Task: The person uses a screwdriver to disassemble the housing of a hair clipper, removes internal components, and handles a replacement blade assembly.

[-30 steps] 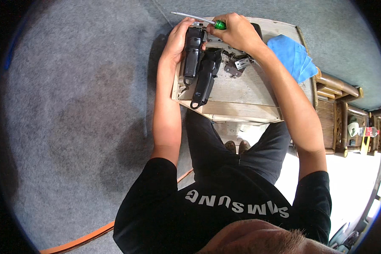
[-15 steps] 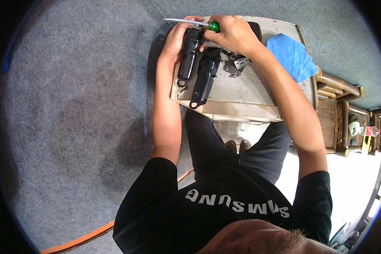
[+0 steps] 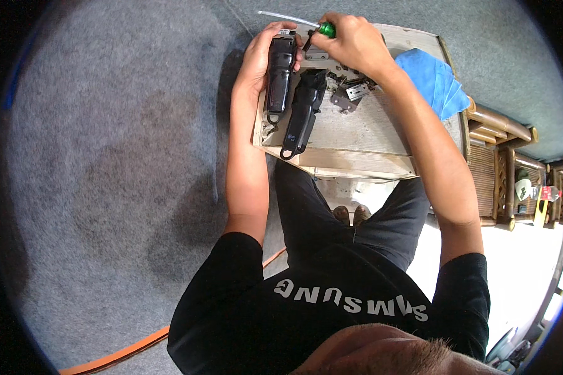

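Observation:
My left hand (image 3: 256,59) is closed round the left side and top of a black hair clipper (image 3: 280,78) with a metal blade at its head. My right hand (image 3: 360,47) grips a screwdriver (image 3: 326,29) by its green handle, its long silver shank pointing left above the clipper, apparently clear of it. A small dark piece, too unclear to name, shows beneath my right fingers. A second black clipper (image 3: 303,109) lies slanted on the wooden box top (image 3: 363,140). Beside it sit several small metal blade parts and screws (image 3: 356,92).
Blue folded cloths (image 3: 431,78) lie at the box's right. Bamboo furniture (image 3: 500,128) stands farther right, with small items and a red-labelled plastic bottle (image 3: 549,194) on it. Grey carpet (image 3: 119,156) covers the left, with an orange strip (image 3: 119,353) lower down. My legs are below the box.
The screwdriver dipped to the clipper head half a second ago and is now lifted higher and shifted right with my right hand. The held clipper has moved slightly up.

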Tool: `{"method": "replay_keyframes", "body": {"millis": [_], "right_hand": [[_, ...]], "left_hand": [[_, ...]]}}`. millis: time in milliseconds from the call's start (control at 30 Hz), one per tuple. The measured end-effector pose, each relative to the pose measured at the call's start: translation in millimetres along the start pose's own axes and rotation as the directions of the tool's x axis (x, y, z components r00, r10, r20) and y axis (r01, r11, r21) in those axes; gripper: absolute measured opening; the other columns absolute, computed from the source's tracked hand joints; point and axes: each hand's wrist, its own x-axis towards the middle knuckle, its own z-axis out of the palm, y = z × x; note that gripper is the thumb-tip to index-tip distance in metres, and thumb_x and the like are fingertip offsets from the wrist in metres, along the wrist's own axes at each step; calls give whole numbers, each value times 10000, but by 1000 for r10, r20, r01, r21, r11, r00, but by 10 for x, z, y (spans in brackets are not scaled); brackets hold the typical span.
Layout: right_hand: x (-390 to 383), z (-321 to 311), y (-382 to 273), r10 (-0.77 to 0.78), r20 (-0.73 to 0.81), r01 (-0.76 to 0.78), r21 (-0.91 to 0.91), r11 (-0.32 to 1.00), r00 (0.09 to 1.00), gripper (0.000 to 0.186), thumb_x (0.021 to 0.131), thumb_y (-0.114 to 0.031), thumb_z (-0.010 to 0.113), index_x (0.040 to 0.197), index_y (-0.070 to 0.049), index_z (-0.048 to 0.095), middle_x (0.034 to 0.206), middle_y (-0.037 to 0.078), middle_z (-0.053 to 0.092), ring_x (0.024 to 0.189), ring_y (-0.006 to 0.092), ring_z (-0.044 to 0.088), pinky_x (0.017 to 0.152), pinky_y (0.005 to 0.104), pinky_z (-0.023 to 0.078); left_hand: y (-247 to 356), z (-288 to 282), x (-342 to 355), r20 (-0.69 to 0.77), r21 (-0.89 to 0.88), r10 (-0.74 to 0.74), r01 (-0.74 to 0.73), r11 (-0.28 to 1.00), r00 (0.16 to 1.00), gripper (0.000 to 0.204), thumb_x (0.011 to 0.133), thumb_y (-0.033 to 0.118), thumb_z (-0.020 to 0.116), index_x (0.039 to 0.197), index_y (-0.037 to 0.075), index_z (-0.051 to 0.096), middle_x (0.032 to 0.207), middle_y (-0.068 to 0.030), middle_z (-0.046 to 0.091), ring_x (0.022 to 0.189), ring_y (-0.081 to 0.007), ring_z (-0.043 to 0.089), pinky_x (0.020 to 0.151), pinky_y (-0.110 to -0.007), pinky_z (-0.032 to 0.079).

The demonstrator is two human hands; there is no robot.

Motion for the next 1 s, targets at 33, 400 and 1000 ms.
{"method": "replay_keyframes", "body": {"millis": [33,400,1000], "right_hand": [[20,0,34,41,-33,-42,-31,999,999,428,843,-436,697,1045,-65,766,885,219,752,889,408,739,841,500,581],[315,-51,244,304,22,-291,-231,929,953,540,841,-527,711,1123,-69,759,1095,221,751,1061,388,721,950,476,559],[28,-50,-51,74,51,-86,285,955,996,335,904,-376,739,1012,-60,765,791,197,703,718,329,687,730,428,535]], "left_hand": [[1,-8,9,50,7,20,-21,1000,999,353,1041,320,521,1224,32,611,907,-123,686,699,-201,669,592,-330,577],[-16,-7,55,112,-6,39,-38,999,993,404,1034,377,534,1206,18,606,854,-105,680,680,-169,648,595,-311,557],[22,-48,4,273,66,-51,34,997,961,431,1047,412,401,1180,58,606,816,-111,675,632,-163,633,549,-300,550]]}}
